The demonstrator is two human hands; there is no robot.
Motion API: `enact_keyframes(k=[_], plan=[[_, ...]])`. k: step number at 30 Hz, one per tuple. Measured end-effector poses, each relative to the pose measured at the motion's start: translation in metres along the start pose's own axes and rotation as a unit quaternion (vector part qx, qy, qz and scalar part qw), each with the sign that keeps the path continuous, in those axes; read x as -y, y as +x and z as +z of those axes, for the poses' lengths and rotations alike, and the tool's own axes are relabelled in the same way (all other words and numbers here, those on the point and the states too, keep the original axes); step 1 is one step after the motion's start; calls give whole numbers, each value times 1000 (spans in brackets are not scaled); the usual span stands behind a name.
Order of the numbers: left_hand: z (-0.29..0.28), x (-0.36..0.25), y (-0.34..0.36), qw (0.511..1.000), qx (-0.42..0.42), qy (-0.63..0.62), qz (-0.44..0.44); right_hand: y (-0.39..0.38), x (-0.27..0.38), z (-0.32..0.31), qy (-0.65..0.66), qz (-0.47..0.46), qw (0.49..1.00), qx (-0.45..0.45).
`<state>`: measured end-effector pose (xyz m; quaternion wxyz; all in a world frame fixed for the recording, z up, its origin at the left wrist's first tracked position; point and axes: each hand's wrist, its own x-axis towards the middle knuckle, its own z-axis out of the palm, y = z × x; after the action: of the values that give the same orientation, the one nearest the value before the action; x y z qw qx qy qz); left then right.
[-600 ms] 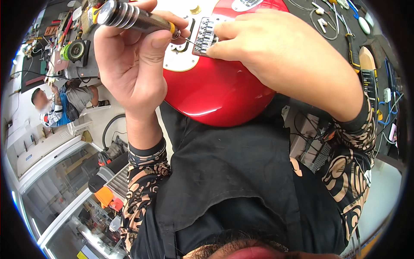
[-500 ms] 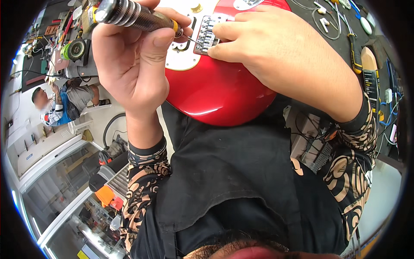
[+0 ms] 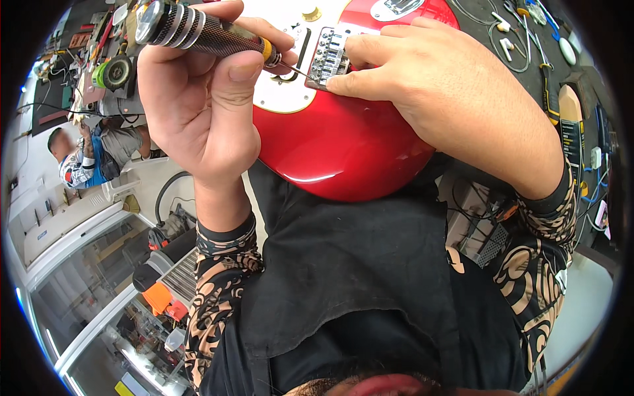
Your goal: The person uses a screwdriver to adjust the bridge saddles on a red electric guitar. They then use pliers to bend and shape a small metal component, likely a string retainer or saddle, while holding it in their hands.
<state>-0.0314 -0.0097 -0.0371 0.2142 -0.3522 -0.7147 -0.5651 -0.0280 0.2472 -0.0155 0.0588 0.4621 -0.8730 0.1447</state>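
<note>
A red electric guitar body [image 3: 343,148] with a white pickguard [image 3: 281,98] lies in front of me, its lower edge against my black apron. My left hand [image 3: 205,112] is closed around a precision screwdriver [image 3: 211,33] with a dark knurled handle, silver rings and a yellow band. Its thin shaft slants down to the near left corner of the metal guitar bridge [image 3: 325,61]. My right hand [image 3: 422,72] lies over the body, its thumb and curled index finger closed on the right side of the bridge; part of the bridge is hidden under these fingers.
The dark workbench at the upper right holds earphones [image 3: 507,46], a yellow-and-black screwdriver [image 3: 549,99] and cables. A green-rimmed round object [image 3: 115,72] sits among tools at the left. Another person [image 3: 99,155] sits farther left. A vacuum hose [image 3: 162,198] curves below.
The guitar and my hands sit slightly lower in the picture, with the guitar and right hand a little farther right. The screwdriver tip stays at the bridge's near corner.
</note>
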Motion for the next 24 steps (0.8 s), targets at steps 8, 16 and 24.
enact_keyframes(k=[8,16,24], plan=[[-2,-1,4,1000,-4,-10,2,0,2,-5,-6,1,1000,-1],[1,-6,4,1000,-9,-2,-2,2,0,-6,9,0,1000,-1],[-1,-10,2,999,22,-25,-37,3,-11,-17,53,-16,995,78]])
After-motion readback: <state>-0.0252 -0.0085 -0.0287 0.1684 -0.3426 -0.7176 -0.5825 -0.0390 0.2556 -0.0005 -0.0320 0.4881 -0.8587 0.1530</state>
